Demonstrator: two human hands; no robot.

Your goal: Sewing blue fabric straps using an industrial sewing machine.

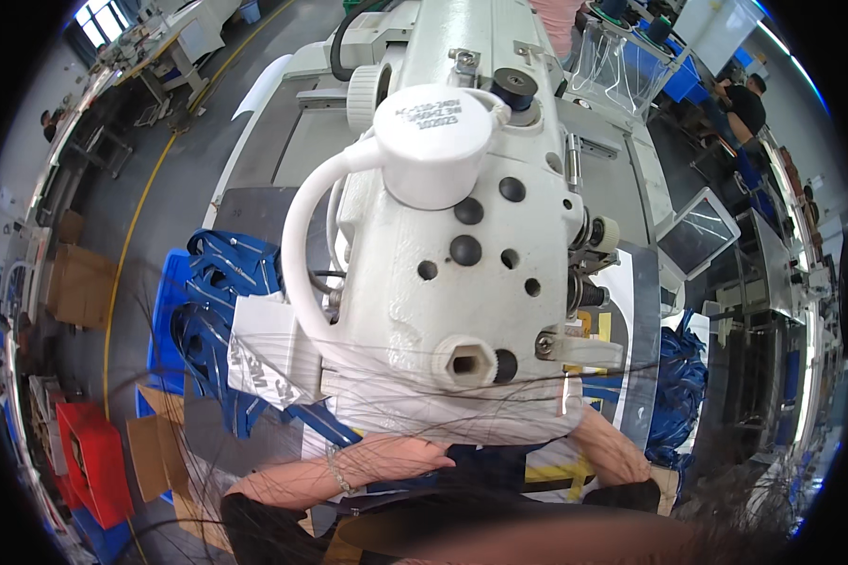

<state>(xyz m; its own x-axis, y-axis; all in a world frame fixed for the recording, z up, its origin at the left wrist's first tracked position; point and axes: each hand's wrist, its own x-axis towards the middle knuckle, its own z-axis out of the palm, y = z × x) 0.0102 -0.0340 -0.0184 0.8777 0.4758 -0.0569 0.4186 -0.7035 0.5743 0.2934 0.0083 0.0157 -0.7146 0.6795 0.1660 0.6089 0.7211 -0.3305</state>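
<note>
A white industrial sewing machine head point(405, 292) with a white cylindrical motor-like housing point(431, 155) fills the middle. My left hand point(415, 454) is under its near lower edge, at dark blue fabric point(499, 461); its fingers are partly hidden, so their grip is unclear. My right hand point(582, 419) is mostly hidden behind the head's right side, with the wrist and forearm showing. Blue straps with pale stripes point(226, 264) lie at the left beside a white block point(264, 348). A bundle of blue straps point(674, 386) lies at the right. Yellow tape point(551, 471) shows beneath the head.
A blue bin point(160, 320), cardboard boxes point(155, 452) and a red crate point(89, 461) stand at the left, near a yellow floor line. A tablet-like screen point(699, 233) is at the right. People point(744, 108) sit farther back at benches, and a pink-clad person point(556, 24) is beyond the machine.
</note>
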